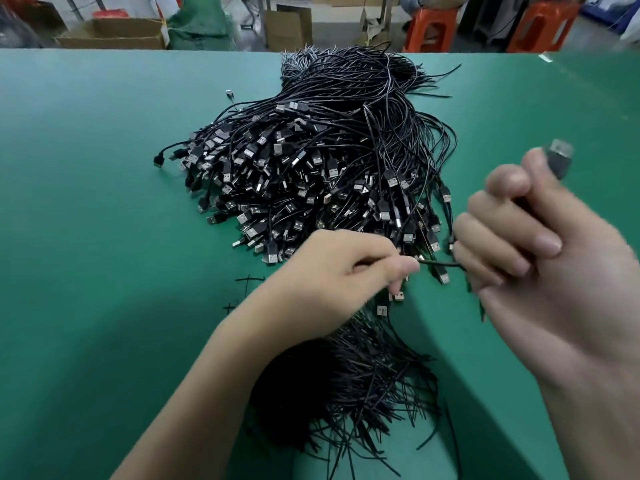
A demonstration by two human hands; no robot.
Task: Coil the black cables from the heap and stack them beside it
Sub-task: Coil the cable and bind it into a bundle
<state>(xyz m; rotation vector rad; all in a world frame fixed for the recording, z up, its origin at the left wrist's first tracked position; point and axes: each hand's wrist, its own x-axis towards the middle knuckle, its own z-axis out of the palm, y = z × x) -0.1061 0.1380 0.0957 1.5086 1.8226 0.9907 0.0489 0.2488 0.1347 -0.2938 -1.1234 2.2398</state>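
A big heap of black USB cables (322,161) lies in the middle of the green table (104,202), plugs toward me and loose tails toward the far edge. My right hand (540,254) is raised at the right, fingers curled round one black cable; its USB plug (559,157) sticks up above my fingertips. That cable (440,263) runs left to my left hand (339,275), which pinches it between thumb and fingers just in front of the heap. A bundle of thin black ties (360,382) lies below my left wrist, partly hidden by my forearm.
Bare green tabletop spreads to the left and to the far right. Beyond the table's far edge stand cardboard boxes (117,32), a green sack (201,22) and two orange stools (433,27). A small loose connector (229,94) lies left of the heap.
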